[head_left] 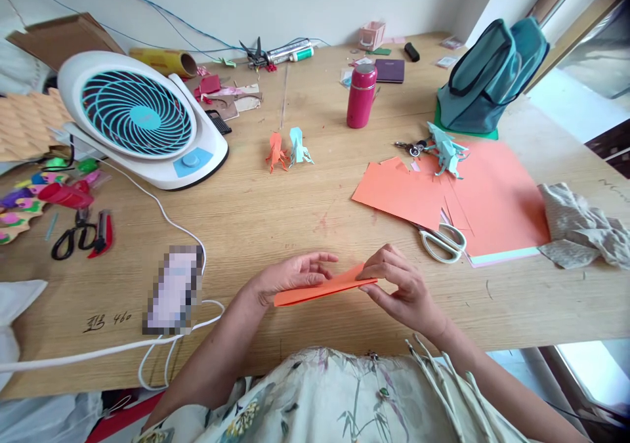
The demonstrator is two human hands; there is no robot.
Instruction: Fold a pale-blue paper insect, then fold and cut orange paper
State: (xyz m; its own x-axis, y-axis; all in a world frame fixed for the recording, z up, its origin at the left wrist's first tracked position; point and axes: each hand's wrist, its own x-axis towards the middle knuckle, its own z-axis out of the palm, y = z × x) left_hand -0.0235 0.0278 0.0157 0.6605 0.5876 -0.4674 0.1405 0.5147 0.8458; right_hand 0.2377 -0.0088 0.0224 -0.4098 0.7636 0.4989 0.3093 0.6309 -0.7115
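Note:
A long folded strip of orange paper [319, 290] lies low over the wooden table [275, 220] just in front of me. My right hand [401, 289] pinches its right end with thumb and fingers closed on it. My left hand [290, 275] rests behind the strip's left half, its fingers stretched out along the paper and touching it.
Orange paper sheets [492, 193] and white-handled scissors [443, 241] lie to the right, with a teal paper figure [447, 151] on them. Small orange and teal folded figures [288, 149], a pink bottle [361, 95], a fan [140, 118], a teal bag [492, 72], a phone [173, 290] with cable, and black scissors [73, 236] surround.

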